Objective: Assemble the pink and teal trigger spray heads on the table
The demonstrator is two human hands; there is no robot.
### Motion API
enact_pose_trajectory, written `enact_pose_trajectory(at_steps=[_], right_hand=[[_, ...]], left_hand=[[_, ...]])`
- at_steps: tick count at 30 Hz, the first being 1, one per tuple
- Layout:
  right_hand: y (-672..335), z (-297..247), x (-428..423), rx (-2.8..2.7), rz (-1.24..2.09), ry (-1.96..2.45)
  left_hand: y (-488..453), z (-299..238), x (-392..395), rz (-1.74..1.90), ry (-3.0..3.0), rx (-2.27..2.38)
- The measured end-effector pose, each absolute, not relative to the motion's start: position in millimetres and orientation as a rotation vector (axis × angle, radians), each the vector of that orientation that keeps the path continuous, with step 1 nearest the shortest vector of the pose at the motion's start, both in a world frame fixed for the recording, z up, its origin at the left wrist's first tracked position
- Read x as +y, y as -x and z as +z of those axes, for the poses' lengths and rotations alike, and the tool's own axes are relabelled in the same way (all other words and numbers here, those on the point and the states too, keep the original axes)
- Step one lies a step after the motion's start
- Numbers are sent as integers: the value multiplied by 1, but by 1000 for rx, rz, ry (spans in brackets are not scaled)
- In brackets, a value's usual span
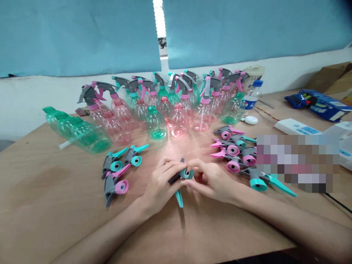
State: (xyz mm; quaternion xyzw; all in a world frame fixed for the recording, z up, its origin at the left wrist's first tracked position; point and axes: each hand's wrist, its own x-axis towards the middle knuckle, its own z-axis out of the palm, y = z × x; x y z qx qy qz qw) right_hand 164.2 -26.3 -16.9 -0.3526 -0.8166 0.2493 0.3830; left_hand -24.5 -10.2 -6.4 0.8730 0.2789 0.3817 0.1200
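At the middle of the table, my left hand (162, 181) is closed around a grey trigger spray head (179, 201) with a teal trigger and collar. The collar's opening is turned up towards me. My right hand (216, 180) pinches at the rim of that collar; whether something small sits between its fingertips I cannot tell. Left of my hands lie a few loose spray heads (121, 187), teal and pink. To the right are several more, mostly pink spray heads (233, 167), and a teal one (258, 184) lies closest to my right forearm.
Behind my hands stand clear green bottles (156, 124) and pink bottles (179, 123), many fitted with spray heads. Green bottles (90, 135) lie tipped at left. At right are a soda bottle (250, 101), a white power strip (298, 126), a blue package (327, 104) and a blurred patch.
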Motion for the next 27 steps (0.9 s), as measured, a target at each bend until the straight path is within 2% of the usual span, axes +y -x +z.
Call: enact_pose_trajectory(at_steps=[19, 27], right_hand=[[-158, -13, -21, -2180, 402, 788], [-159, -14, -23, -2172, 432, 775]], left_hand=[[22, -8, -10, 1071, -2547, 842], [22, -8, -11, 1101, -2556, 805]])
